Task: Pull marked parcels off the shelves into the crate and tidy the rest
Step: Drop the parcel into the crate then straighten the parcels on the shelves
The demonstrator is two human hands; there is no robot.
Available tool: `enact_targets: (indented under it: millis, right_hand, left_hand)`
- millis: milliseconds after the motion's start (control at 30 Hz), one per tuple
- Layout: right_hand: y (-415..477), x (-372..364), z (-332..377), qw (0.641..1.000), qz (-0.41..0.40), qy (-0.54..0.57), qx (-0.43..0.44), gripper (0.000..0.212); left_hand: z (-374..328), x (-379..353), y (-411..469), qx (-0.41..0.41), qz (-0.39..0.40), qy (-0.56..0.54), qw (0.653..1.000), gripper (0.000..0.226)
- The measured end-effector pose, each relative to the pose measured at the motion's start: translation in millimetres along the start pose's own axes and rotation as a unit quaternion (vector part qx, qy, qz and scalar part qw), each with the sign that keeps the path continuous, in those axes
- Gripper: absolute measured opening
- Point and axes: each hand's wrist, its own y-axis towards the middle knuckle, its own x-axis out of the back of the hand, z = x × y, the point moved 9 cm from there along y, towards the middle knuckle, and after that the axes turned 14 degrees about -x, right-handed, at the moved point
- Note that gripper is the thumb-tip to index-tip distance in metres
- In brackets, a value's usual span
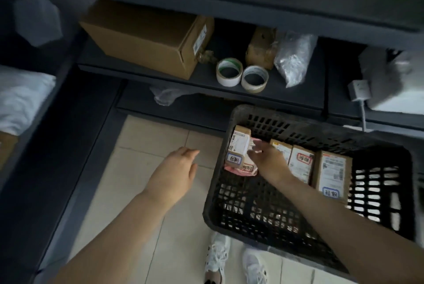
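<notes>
At lower right of the frame, our right hand (267,161) reached into the black crate (229,203), fingers closed around a small labelled parcel (238,148) at the crate's upper-left corner, above a pink packet (241,170). Three more marked parcels (330,171) stood side by side just right of the hand. Our left hand (175,172) hovered over the tiled floor (137,169) at centre, fingers loosely spread and holding nothing. On the shelf (160,75) above sat a large cardboard box (146,38), two tape rolls (242,75) and a clear bag (294,58).
</notes>
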Motion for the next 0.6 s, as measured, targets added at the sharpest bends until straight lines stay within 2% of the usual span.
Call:
enact_targets:
  millis: [100, 167, 233, 333, 467, 600]
  right_hand:
    - [-52, 34, 57, 0.987, -0.036, -0.124, 0.099, 0.043]
    - [-101, 43, 104, 0.956, -0.044, -0.222, 0.188, 0.048]
    - [-163, 45, 156, 0.908, -0.047, -0.307, 0.28, 0.052]
    - [-272, 43, 240, 0.808, -0.072, -0.408, 0.419, 0.052]
    - [-432, 13, 344, 0.695, -0.124, -0.419, 0.571, 0.052]
    - [-597, -51, 395, 0.626, -0.111, -0.38, 0.672, 0.054]
  left_hand:
    - [-9, 52, -47, 0.025, -0.004, 0.048, 0.999, 0.04]
    - [-15, 94, -90, 0.038, -0.007, 0.079, 0.996, 0.037]
    - [-21, 146, -143, 0.062, -0.023, 0.135, 0.989, 0.031]
    - [-30, 234, -237, 0.122, -0.085, 0.208, 0.967, 0.034]
    - [-46, 332, -383, 0.214, -0.161, 0.278, 0.922, 0.027]
    - [-56, 386, -551, 0.351, -0.216, 0.297, 0.861, 0.029]
